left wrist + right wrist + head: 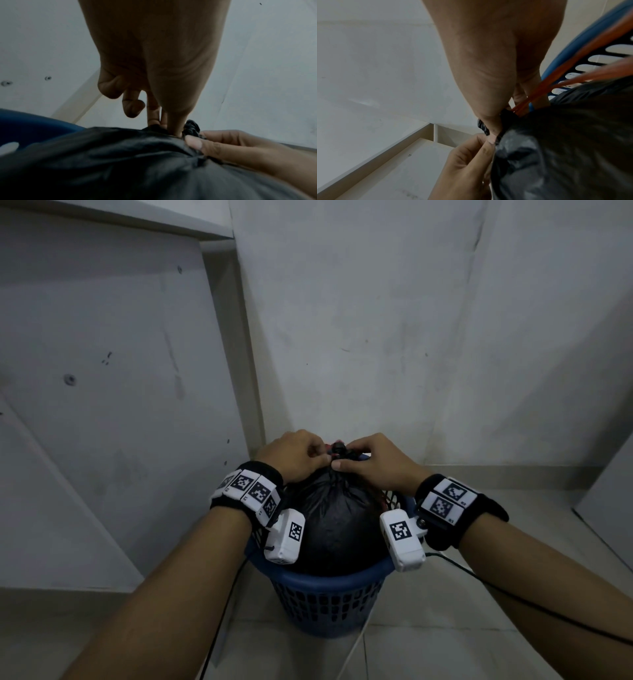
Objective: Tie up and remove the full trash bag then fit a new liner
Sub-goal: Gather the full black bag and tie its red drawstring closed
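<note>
A full black trash bag (337, 525) bulges out of a blue perforated basket (329, 601) standing on the floor in a corner. Its neck is gathered into a twisted knot (339, 449) at the top. My left hand (298, 455) pinches the gathered plastic from the left, and my right hand (371, 462) pinches it from the right, thumb pressed at the base of the neck. In the left wrist view the left fingers (173, 121) dig into the bag (120, 162) beside the knot (192, 127). In the right wrist view orange drawstrings (565, 75) run taut from the neck past the right hand (493, 125).
White walls (376, 320) meet in a corner right behind the basket. A white panel (102, 405) stands close on the left. Tiled floor (513, 594) lies to the right and in front. Thin cables (513, 597) trail from my wrist cameras.
</note>
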